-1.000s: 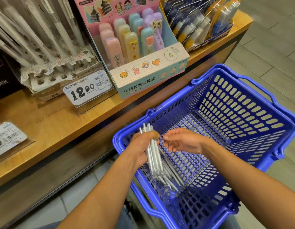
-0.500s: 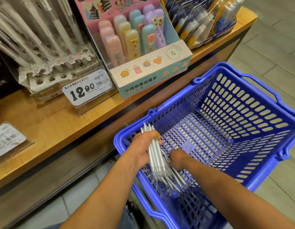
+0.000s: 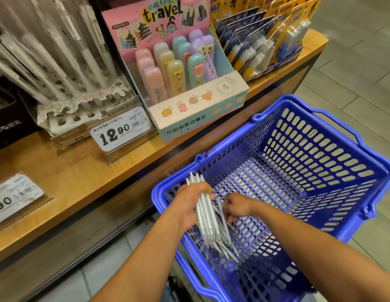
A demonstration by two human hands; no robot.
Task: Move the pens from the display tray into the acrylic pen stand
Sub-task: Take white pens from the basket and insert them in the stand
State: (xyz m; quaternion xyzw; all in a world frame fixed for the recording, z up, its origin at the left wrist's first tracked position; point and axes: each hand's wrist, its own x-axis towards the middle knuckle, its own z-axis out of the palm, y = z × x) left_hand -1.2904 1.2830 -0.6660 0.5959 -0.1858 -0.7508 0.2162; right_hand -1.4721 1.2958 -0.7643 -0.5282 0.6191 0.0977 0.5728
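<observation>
Since a moment ago, the right hand (image 3: 235, 207) has dipped into the blue basket (image 3: 320, 118) and now pinches loose pens (image 3: 224, 247) by its near-left corner. Beside it, the left hand (image 3: 189, 201) grips a fat bunch of pens (image 3: 204, 205). Adding more could make that bunch slip and scatter.

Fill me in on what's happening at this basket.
A person stands at a shop shelf over a blue basket. The left hand grips a bundle of white pens, while the right hand reaches down to the loose pens lying in the basket's corner. The pen stand on the shelf has open holes.
</observation>
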